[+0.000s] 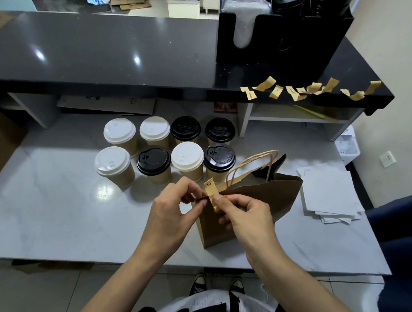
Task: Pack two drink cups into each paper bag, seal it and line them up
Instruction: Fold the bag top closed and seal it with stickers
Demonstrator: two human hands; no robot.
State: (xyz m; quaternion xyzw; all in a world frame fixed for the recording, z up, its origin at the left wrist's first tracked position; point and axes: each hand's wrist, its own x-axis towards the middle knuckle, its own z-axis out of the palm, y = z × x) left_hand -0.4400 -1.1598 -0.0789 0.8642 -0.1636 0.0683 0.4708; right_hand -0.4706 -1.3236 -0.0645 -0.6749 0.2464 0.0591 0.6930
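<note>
Paper bag: a brown paper bag (250, 208) is standing near the front edge of the table (58, 215), right of the middle, its top pressed together at the left end and its twine handles (252, 166) sticking up.
Sticker: a tan sticker (212, 194) with a smiley face is folding over the bag's top edge at that left end.
Left hand: the left hand (172, 209) is pinching the bag's top edge just left of the sticker, thumb and fingers (193, 193) closing on the paper.
Right hand: the right hand (245, 214) is pinching the sticker against the bag, thumb on its near face, the other fingers curling below.
Cups: eight lidded drink cups (165, 149) are standing in two rows of four behind the bag toward the table's back edge, four with white lids and four with black.
Spare stickers: more tan stickers (305, 90) are hanging along the edge of the dark raised shelf (95, 54) at the back right.
Papers: white sheets (329, 193) are lying by the table's right edge, just right of the bag.
</note>
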